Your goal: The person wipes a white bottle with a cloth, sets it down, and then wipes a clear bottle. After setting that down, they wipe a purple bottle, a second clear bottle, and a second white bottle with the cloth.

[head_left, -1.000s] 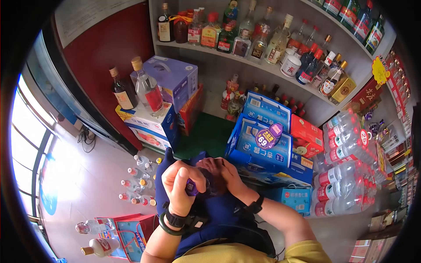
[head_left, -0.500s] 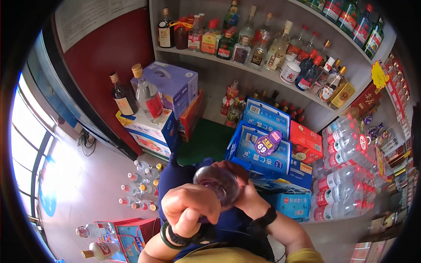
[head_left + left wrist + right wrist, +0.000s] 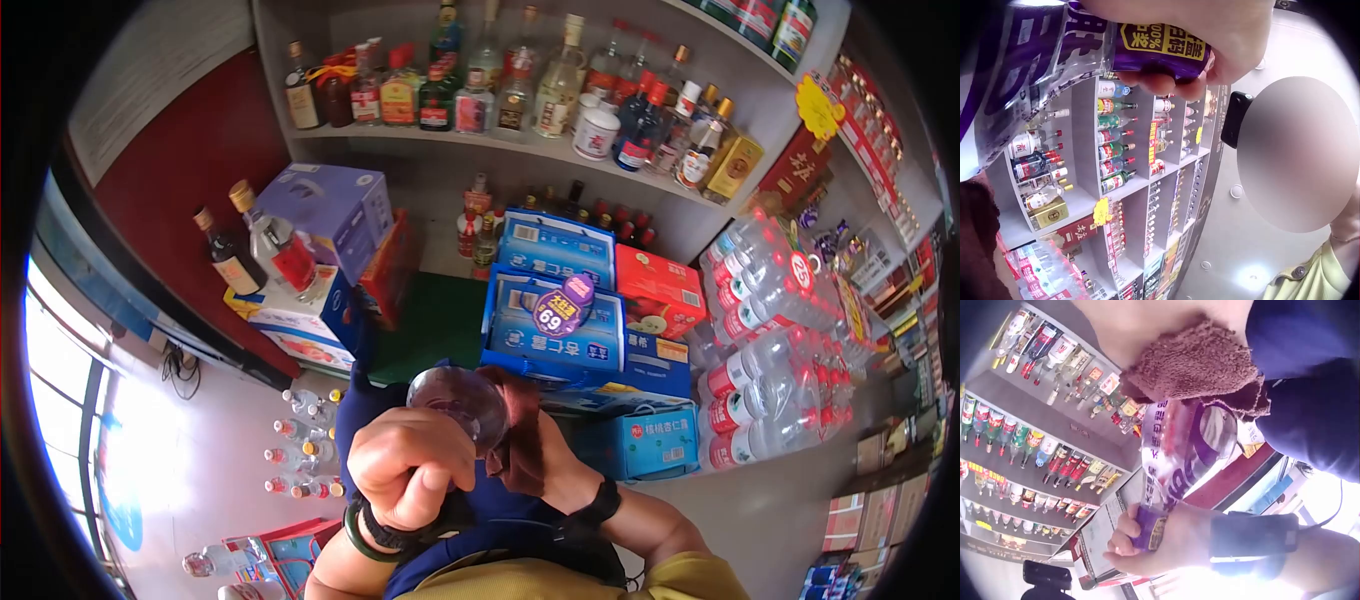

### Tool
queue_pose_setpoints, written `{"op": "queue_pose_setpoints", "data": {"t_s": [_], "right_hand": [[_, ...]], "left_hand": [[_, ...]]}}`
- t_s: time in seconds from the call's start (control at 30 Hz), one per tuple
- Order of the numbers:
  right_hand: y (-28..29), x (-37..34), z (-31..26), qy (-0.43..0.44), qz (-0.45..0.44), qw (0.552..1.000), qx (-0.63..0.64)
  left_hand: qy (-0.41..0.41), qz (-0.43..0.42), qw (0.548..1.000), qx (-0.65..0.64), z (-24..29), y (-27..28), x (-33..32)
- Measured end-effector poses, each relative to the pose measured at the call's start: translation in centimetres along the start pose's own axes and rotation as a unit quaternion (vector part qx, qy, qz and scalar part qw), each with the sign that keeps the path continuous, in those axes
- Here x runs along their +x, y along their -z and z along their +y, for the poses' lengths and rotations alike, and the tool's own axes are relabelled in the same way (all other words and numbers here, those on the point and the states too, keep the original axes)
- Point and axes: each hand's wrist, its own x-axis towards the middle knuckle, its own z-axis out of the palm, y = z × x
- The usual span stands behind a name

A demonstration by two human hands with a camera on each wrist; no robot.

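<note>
My left hand grips a clear bottle by its purple-capped neck, fingers curled round it. The bottle is tipped with its round base turned up toward my head. Purple lettering and a purple band mark its body in the right wrist view, where the purple cap shows between the left fingers. A brown cloth is in my right hand, pressed to the bottle's side near the base. Most of the right fingers are hidden behind the cloth.
Blue cartons and shrink-wrapped plastic bottles stand to the right. Several small bottles are on the floor at left, near a red-and-blue bag. Two bottles top a carton. Liquor shelves line the back.
The bottle has gone from cap toward my head to base up. My right hand has shifted with the cloth to its base end. The head view has swung, moving the scene left.
</note>
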Motion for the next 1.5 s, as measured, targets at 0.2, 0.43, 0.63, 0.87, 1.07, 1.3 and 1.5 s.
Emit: {"op": "queue_pose_setpoints", "data": {"t_s": [0.2, 0.43, 0.63, 0.87, 1.07, 1.3, 1.5], "right_hand": [[-2.4, -1.3, -1.8, 0.233, 0.256, 0.931, -0.114], [-0.5, -8.6, -9.8, 0.334, 0.243, 0.853, -0.318], [-1.0, -13.5, -13.8, 0.526, 0.408, 0.685, -0.295], [-3.0, -17.9, -15.9, 0.545, 0.479, 0.622, -0.293], [-2.4, -19.6, -14.9, 0.534, 0.527, 0.597, -0.285], [-0.4, -23.3, -13.2, 0.510, 0.518, 0.635, -0.259], [0.3, -21.6, -13.6, 0.496, 0.531, 0.646, -0.233]], "left_hand": [[0.015, 0.022, 0.998, 0.053, -2.5, -4.2, 4.2], [0.169, 0.065, 0.983, -0.001, -9.3, -9.7, 7.0], [0.244, 0.072, 0.964, -0.076, -15.4, -13.6, 8.4], [0.250, 0.020, 0.964, -0.092, -17.0, -18.0, 10.5], [0.275, 0.000, 0.950, -0.145, -21.1, -23.3, 9.2], [0.340, -0.029, 0.932, -0.119, -27.0, -25.3, 4.4], [0.383, -0.120, 0.915, -0.047, -27.8, -24.0, 4.3]]}}
